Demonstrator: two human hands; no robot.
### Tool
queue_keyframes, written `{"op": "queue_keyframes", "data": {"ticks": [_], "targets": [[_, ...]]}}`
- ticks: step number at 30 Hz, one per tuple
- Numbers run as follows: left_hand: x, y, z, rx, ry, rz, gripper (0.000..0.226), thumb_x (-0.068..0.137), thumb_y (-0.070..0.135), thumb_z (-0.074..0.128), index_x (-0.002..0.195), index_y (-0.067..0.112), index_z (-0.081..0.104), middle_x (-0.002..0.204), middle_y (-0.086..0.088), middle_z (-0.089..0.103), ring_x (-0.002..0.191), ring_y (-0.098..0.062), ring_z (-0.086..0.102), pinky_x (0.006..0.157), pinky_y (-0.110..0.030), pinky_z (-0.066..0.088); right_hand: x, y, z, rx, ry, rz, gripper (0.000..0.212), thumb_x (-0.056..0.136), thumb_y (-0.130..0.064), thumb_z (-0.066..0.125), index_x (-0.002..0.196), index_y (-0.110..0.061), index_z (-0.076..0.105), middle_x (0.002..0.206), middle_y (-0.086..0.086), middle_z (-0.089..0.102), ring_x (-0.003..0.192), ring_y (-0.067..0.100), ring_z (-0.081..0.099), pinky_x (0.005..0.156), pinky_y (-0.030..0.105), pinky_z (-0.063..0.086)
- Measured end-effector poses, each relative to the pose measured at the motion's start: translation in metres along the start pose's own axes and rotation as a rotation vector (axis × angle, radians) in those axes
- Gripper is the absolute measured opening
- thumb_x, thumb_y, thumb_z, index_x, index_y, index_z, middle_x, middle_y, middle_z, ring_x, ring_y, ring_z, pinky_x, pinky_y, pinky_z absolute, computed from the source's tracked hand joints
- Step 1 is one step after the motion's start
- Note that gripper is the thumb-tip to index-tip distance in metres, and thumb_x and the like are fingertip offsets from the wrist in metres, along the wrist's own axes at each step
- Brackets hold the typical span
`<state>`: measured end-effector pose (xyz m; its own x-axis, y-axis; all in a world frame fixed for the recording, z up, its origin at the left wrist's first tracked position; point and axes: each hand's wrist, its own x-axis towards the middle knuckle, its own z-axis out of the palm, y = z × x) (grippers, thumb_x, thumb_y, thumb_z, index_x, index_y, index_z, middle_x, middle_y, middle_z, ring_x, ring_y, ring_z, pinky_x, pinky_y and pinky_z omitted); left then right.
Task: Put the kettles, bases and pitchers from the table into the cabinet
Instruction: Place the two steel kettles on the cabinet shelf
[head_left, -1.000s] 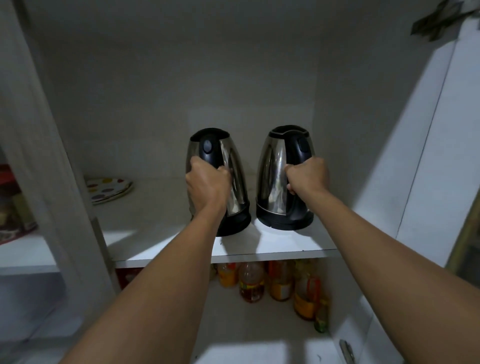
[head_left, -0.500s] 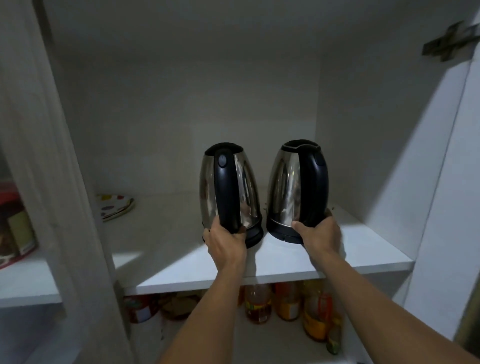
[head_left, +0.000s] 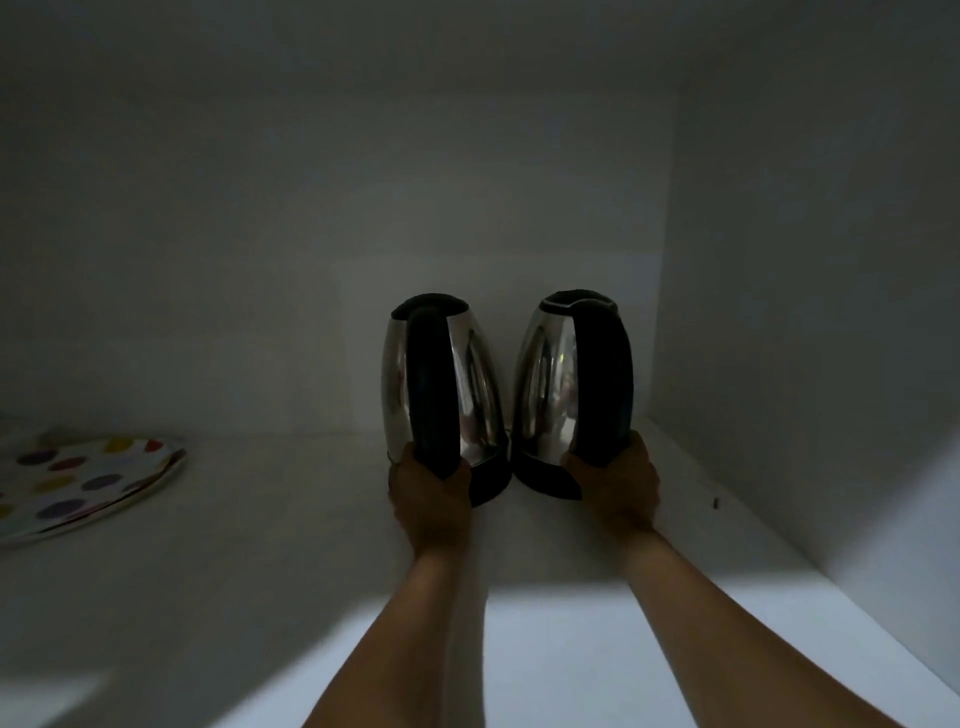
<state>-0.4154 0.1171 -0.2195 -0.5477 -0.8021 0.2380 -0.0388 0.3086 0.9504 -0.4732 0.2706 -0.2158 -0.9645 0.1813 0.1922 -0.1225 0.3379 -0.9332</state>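
Two steel kettles with black handles stand upright on the cabinet shelf (head_left: 291, 519), deep at the back near the right wall. The left kettle (head_left: 441, 384) and right kettle (head_left: 571, 384) sit side by side, their black bottoms almost touching. My left hand (head_left: 431, 499) is closed around the bottom of the left kettle's handle; my right hand (head_left: 615, 488) grips the right kettle's handle the same way. Half a second ago both kettles sat near the shelf's front edge; I have since pushed them back. I judge this pair stored, and letting go comes next. The cabinet also holds a polka-dot plate (head_left: 78, 483), well apart on the far left. No bases or pitchers are visible here.
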Motion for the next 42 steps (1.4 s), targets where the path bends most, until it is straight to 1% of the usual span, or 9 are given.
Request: {"op": "queue_keyframes", "data": {"ticks": [4,8,12,15,17,21,29,36,42], "targets": [[0.02,0.001,0.016,0.005,-0.018,-0.003,0.045,0.076,0.012,0.075,0.119,0.004,0.062,0.112,-0.021,0.066,0.105,-0.036,0.064,0.082,-0.036,0.051,0.026,0.001,0.014,-0.026,-0.003,0.015,0.063,0.079,-0.026,0.079,0.132,-0.008,0.049,0.126,0.021,0.059,0.113,0.039,0.06,0.091,0.042,0.049],[0.028,0.006,0.015,0.041,-0.083,-0.07,0.053,0.076,0.012,0.076,0.121,0.0,0.052,0.117,-0.021,0.063,0.109,-0.036,0.062,0.087,-0.039,0.053,0.036,0.004,0.01,-0.08,-0.1,0.08,0.079,0.077,-0.027,0.082,0.136,0.001,0.036,0.133,0.024,0.056,0.12,0.04,0.057,0.095,0.044,0.048],[0.017,0.013,-0.003,0.228,-0.214,-0.122,0.063,0.085,0.012,0.068,0.132,-0.009,0.03,0.131,-0.025,0.053,0.121,-0.038,0.055,0.092,-0.037,0.046,0.03,0.009,-0.004,-0.08,-0.174,0.09,0.078,0.081,-0.017,0.078,0.136,0.006,0.028,0.137,0.027,0.053,0.124,0.043,0.054,0.101,0.046,0.047],[-0.01,0.019,-0.034,0.361,-0.213,-0.11,0.059,0.094,0.019,0.057,0.139,-0.005,0.027,0.137,-0.025,0.05,0.124,-0.038,0.053,0.096,-0.037,0.045,0.0,-0.001,-0.013,-0.091,-0.185,0.073,0.079,0.084,-0.019,0.074,0.141,0.005,0.024,0.14,0.029,0.05,0.125,0.044,0.053,0.101,0.047,0.046],[-0.034,0.023,-0.063,0.434,-0.178,-0.017,0.054,0.096,0.02,0.053,0.139,-0.004,0.031,0.137,-0.023,0.049,0.124,-0.036,0.052,0.096,-0.034,0.045,-0.033,-0.011,-0.016,-0.121,-0.181,0.024,0.083,0.087,-0.024,0.07,0.149,0.001,0.021,0.144,0.027,0.046,0.127,0.044,0.051,0.102,0.045,0.046],[-0.098,0.025,-0.142,0.527,-0.049,0.134,0.049,0.095,0.027,0.054,0.134,-0.001,0.043,0.136,-0.022,0.049,0.127,-0.037,0.047,0.103,-0.04,0.04,-0.13,-0.035,-0.033,-0.146,-0.22,-0.146,0.05,0.094,-0.026,0.062,0.136,-0.005,0.045,0.14,0.024,0.048,0.124,0.043,0.051,0.098,0.041,0.043],[-0.246,0.017,-0.373,0.649,0.271,0.095,0.048,0.095,0.035,0.051,0.131,0.004,0.048,0.137,-0.017,0.047,0.13,-0.035,0.044,0.108,-0.051,0.036,-0.383,-0.091,-0.05,-0.122,-0.587,-0.471,0.047,0.097,-0.036,0.053,0.136,-0.011,0.048,0.144,0.017,0.046,0.129,0.036,0.049,0.102,0.038,0.039],[-0.393,-0.008,-0.613,0.82,0.659,-0.228,0.045,0.098,0.034,0.047,0.134,0.008,0.046,0.14,-0.015,0.045,0.129,-0.035,0.045,0.106,-0.051,0.037,-0.639,-0.133,-0.035,-0.036,-1.034,-0.704,0.05,0.095,-0.037,0.055,0.138,-0.012,0.047,0.145,0.018,0.044,0.128,0.038,0.049,0.105,0.043,0.042],[-0.512,-0.04,-0.746,0.852,0.927,-0.496,0.046,0.098,0.036,0.046,0.136,0.01,0.046,0.144,-0.013,0.043,0.13,-0.036,0.045,0.106,-0.051,0.038,-0.829,-0.137,-0.048,-0.001,-1.419,-0.885,0.05,0.097,-0.038,0.053,0.14,-0.013,0.044,0.148,0.015,0.04,0.129,0.035,0.049,0.102,0.039,0.04]]}}
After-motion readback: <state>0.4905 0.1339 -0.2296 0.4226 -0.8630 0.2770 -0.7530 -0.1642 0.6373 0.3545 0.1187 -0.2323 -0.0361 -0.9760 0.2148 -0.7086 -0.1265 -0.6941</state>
